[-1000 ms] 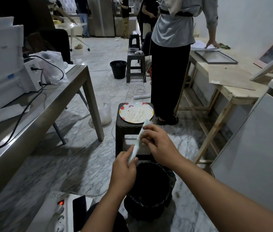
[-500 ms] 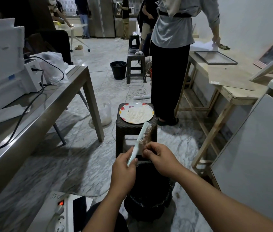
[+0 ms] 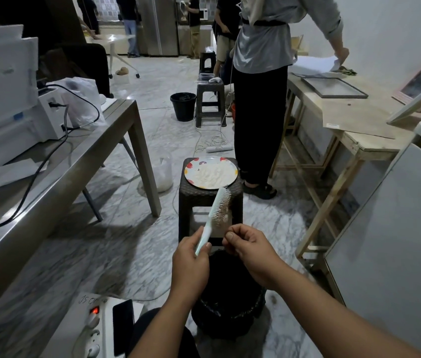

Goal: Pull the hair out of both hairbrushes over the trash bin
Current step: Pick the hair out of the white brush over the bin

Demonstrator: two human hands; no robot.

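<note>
Left hand (image 3: 191, 262): closed around the handle of the hairbrush (image 3: 216, 211); the handle's lower end is hidden inside the fist.
Hairbrush: pale green, held tilted, head up and away from the body, bristles turned to the right; it is seen against the dark stool (image 3: 210, 200) behind it.
Hair (image 3: 226, 208): a brownish clump is caught in the bristles along the right side of the head; single strands cannot be made out.
Right hand (image 3: 249, 245): fingertips pinched together just beside the lower bristles; whether hair is held between them cannot be told, since the pinch is too small and dark.
Trash bin (image 3: 230, 301): black and lined, on the floor directly below both hands; its near rim and left side are covered by the forearms.
Plate (image 3: 211, 172): set on the stool top, beyond the brush tip.
Second hairbrush: not seen in this view.
Standing person (image 3: 261, 81): cut off at the top edge, beside the stool.
</note>
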